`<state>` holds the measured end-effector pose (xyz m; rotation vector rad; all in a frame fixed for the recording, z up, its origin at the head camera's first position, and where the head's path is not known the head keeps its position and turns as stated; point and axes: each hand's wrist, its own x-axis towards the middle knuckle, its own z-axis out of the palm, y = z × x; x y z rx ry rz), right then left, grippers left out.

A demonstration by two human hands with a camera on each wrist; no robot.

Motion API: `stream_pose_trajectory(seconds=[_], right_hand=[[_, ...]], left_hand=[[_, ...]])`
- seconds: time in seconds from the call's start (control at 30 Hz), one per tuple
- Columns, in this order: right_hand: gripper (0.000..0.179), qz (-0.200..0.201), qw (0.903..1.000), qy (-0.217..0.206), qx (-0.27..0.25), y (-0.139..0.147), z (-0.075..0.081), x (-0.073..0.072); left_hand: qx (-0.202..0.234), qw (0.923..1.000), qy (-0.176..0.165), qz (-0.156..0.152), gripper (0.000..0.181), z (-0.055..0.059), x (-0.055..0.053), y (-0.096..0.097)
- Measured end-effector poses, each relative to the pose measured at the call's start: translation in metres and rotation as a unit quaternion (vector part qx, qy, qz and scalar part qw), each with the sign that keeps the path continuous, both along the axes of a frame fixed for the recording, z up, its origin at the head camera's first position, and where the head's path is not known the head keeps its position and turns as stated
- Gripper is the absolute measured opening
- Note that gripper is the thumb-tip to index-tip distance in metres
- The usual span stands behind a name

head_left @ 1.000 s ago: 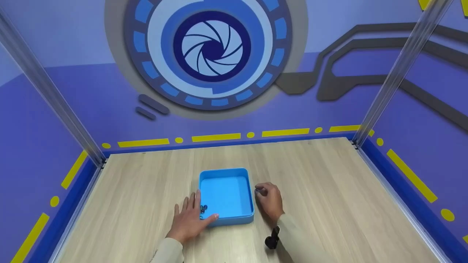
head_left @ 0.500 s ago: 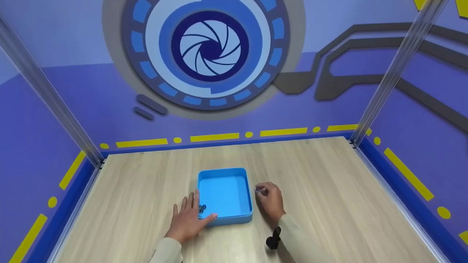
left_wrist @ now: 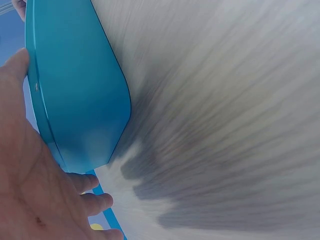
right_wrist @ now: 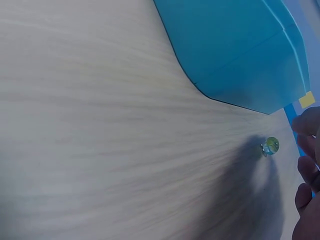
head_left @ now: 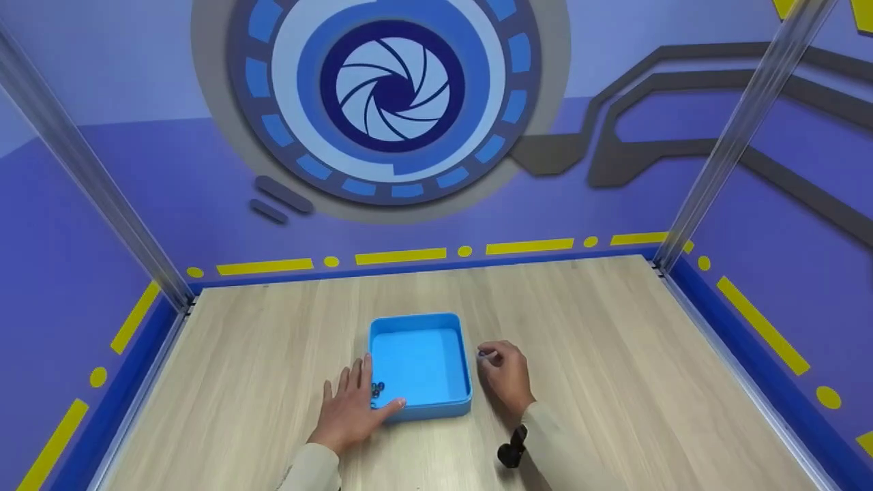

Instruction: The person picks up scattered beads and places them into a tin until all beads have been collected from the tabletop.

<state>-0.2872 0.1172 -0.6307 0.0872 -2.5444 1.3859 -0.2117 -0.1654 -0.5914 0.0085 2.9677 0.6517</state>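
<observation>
A square blue box [head_left: 426, 368] stands on the wooden table, with several small dark glass marbles [head_left: 377, 389] in its near left corner. My left hand [head_left: 351, 414] rests against the box with fingers straight along the left side; its thumb [left_wrist: 18, 64] touches the near rim. Beside the box's right wall is my right hand [head_left: 507, 375], fingers loosely bent. A clear greenish marble [right_wrist: 270, 145] lies by the right fingertips. In the right wrist view a gap shows between marble and fingers [right_wrist: 307, 167], and most of the hand is out of frame.
The wooden table [head_left: 580, 327] is bordered by blue printed walls [head_left: 150, 191] at the back and sides. Metal posts [head_left: 743, 136] rise at both back corners. A black wrist device [head_left: 511, 448] sits at the right sleeve.
The right hand has shifted very slightly to the right, away from the box. The left hand and the box stay as they were; the head view swung slightly.
</observation>
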Motion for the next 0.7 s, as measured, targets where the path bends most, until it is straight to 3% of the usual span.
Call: stream_pose_trajectory(seconds=[0.3, 0.7], right_hand=[[0.019, 0.0, 0.9997, 0.016, -0.02, 0.003, 0.003, 0.002], [0.02, -0.002, 0.9998, -0.001, -0.021, 0.003, 0.011, 0.004]], left_hand=[[0.001, 1.0, -0.002, 0.002, 0.109, 0.0, 0.001, 0.001], [0.002, 1.0, -0.006, 0.002, 0.108, 0.0, 0.0, 0.0]])
